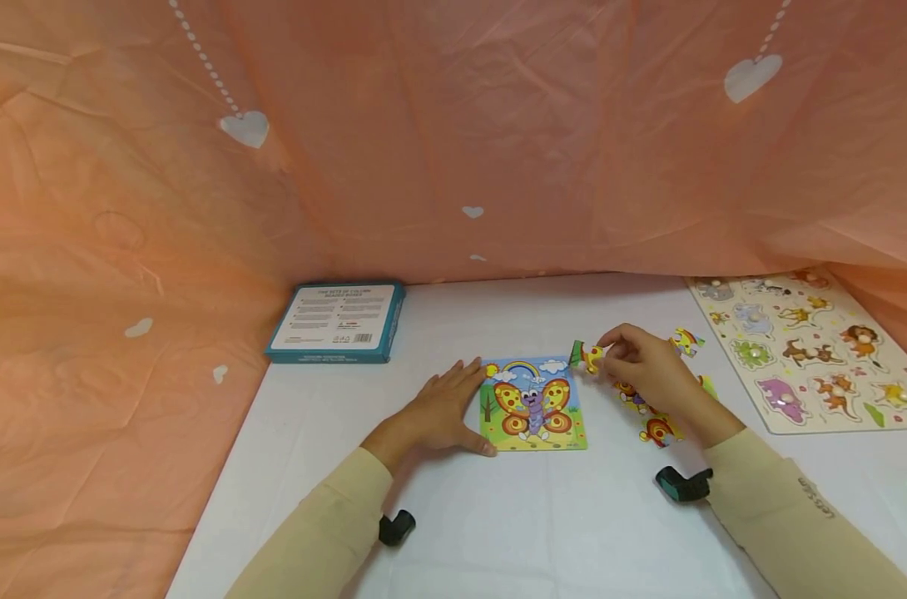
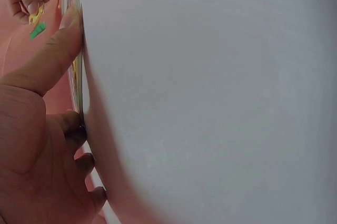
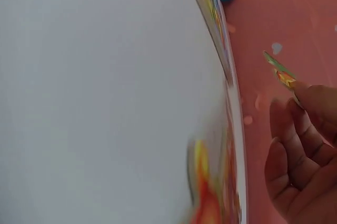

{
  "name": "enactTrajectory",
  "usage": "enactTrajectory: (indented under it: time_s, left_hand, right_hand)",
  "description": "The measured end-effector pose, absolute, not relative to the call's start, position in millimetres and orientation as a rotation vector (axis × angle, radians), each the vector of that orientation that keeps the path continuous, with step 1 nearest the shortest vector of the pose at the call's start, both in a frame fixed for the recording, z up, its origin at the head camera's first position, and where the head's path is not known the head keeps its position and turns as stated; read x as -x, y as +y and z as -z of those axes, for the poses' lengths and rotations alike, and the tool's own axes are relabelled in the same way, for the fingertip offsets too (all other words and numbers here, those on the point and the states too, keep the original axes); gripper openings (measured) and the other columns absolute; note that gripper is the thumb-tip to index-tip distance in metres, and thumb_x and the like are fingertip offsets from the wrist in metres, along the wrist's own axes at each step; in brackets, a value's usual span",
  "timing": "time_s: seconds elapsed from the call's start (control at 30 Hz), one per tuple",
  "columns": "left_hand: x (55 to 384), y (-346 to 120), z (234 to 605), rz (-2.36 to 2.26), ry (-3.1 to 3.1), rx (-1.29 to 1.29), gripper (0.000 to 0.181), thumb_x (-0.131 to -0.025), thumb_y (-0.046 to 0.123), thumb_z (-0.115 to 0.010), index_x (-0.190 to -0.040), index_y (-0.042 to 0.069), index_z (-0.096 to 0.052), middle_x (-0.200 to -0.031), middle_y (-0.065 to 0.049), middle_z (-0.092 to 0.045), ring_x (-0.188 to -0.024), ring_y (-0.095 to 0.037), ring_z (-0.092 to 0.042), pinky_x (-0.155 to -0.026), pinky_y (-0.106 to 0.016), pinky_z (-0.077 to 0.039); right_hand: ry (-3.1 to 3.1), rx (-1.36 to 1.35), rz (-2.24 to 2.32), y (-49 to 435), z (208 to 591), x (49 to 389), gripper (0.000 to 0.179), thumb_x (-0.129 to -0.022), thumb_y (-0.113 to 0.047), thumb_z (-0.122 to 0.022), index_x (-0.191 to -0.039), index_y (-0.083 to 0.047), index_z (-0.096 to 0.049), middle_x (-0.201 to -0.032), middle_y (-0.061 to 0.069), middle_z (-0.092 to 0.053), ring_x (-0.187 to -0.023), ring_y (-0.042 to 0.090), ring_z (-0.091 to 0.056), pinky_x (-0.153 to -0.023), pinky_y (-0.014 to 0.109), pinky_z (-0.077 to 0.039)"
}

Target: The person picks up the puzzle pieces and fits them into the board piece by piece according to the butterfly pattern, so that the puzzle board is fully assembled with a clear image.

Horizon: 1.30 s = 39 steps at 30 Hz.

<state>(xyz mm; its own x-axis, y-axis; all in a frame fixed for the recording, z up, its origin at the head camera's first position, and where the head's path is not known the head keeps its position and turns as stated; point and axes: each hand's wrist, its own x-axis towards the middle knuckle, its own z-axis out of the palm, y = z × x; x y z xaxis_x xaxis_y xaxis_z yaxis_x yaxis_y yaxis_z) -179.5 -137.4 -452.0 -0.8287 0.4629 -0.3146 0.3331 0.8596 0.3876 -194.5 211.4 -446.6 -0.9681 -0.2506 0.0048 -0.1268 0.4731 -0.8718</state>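
Note:
A square butterfly picture board (image 1: 534,406) lies flat on the white table. My left hand (image 1: 440,409) rests along its left side, fingers extended near the top corner and thumb at the bottom corner. In the left wrist view, the thumb (image 2: 55,55) touches the board's edge. Between thumb and fingertips, my right hand (image 1: 644,370) pinches a green and yellow puzzle piece (image 1: 587,356), raised off the table just right of the board. The same puzzle piece (image 3: 283,71) shows nearly edge-on in the right wrist view. Loose puzzle pieces (image 1: 659,431) lie below the right hand, partly hidden by it.
Another loose piece (image 1: 686,341) lies beyond the right hand. A wooden animal peg board (image 1: 820,353) occupies the table's right side. At the back left is a teal and white box (image 1: 335,323). An orange curtain (image 1: 453,150) with hearts hangs behind the table.

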Motion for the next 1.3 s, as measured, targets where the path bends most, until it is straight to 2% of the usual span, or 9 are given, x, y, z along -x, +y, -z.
enactTrajectory:
  time_s: [0.1, 0.17, 0.33, 0.5, 0.7, 0.9, 1.3]
  left_hand:
    - [179.5, -137.7, 452.3, -0.449, 2.631, -0.585, 0.126, -0.08, 0.061, -0.093, -0.175, 0.016, -0.024, -0.182, -0.003, -0.012, -0.166, -0.026, -0.003, -0.131, -0.053, -0.008]
    - [179.7, -137.8, 453.2, -0.449, 2.632, -0.586, 0.127, -0.079, 0.061, -0.093, -0.175, 0.016, -0.024, -0.182, -0.002, -0.012, -0.166, -0.026, -0.003, -0.131, -0.053, -0.009]
    - [180.6, -138.2, 454.6, -0.447, 2.632, -0.595, 0.127, -0.08, 0.062, -0.093, -0.175, 0.016, -0.024, -0.182, -0.002, -0.012, -0.166, -0.026, -0.004, -0.131, -0.054, -0.009]
    - [181.2, -138.3, 454.6, -0.441, 2.628, -0.602, 0.126, -0.08, 0.063, -0.092, -0.176, 0.016, -0.024, -0.182, -0.002, -0.012, -0.166, -0.026, -0.004, -0.131, -0.054, -0.009]
    - [180.6, -139.1, 452.0, -0.441, 2.622, -0.621, 0.126, -0.081, 0.064, -0.091, -0.175, 0.015, -0.024, -0.182, -0.003, -0.012, -0.166, -0.027, -0.004, -0.131, -0.056, -0.009]
    - [179.7, -139.8, 450.1, -0.461, 2.615, -0.639, 0.125, -0.082, 0.063, -0.091, -0.175, 0.013, -0.024, -0.182, -0.004, -0.012, -0.166, -0.029, -0.004, -0.131, -0.058, -0.009]
    - [180.3, -139.8, 451.0, -0.443, 2.629, -0.641, 0.126, -0.081, 0.065, -0.09, -0.175, 0.014, -0.025, -0.182, -0.004, -0.012, -0.166, -0.029, -0.004, -0.131, -0.058, -0.01]
  right_hand:
    - [2.595, 0.389, 1.524, 200.8, 448.6, 195.0, 0.02, -0.107, -0.009, -0.072, -0.126, -0.001, -0.067, -0.093, 0.009, -0.071, -0.079, 0.027, -0.07, -0.06, 0.028, -0.054]
    - [2.567, 0.411, 1.543, 193.0, 449.5, 194.4, 0.019, -0.107, -0.009, -0.071, -0.125, -0.001, -0.069, -0.094, 0.009, -0.072, -0.08, 0.026, -0.07, -0.061, 0.028, -0.053]
    - [2.453, 0.434, 1.574, 172.7, 452.8, 192.0, 0.02, -0.109, -0.007, -0.067, -0.127, -0.001, -0.072, -0.101, 0.009, -0.074, -0.089, 0.024, -0.072, -0.073, 0.031, -0.056]
    - [2.38, 0.497, 1.569, 152.1, 458.5, 189.8, 0.019, -0.109, -0.003, -0.065, -0.126, 0.0, -0.071, -0.097, 0.008, -0.073, -0.088, 0.024, -0.072, -0.079, 0.034, -0.06]
    - [2.315, 0.542, 1.585, 127.7, 464.6, 184.8, 0.013, -0.107, 0.0, -0.067, -0.12, 0.001, -0.07, -0.095, 0.007, -0.073, -0.085, 0.022, -0.076, -0.075, 0.032, -0.063]
    - [2.379, 0.567, 1.57, 109.4, 469.7, 182.7, 0.014, -0.105, 0.002, -0.066, -0.118, 0.002, -0.071, -0.092, 0.004, -0.073, -0.081, 0.018, -0.075, -0.073, 0.032, -0.062]
    - [2.596, 0.652, 1.348, 108.5, 464.7, 177.1, 0.02, -0.104, -0.003, -0.071, -0.123, -0.001, -0.075, -0.11, 0.004, -0.075, -0.097, 0.018, -0.071, -0.089, 0.044, -0.06]
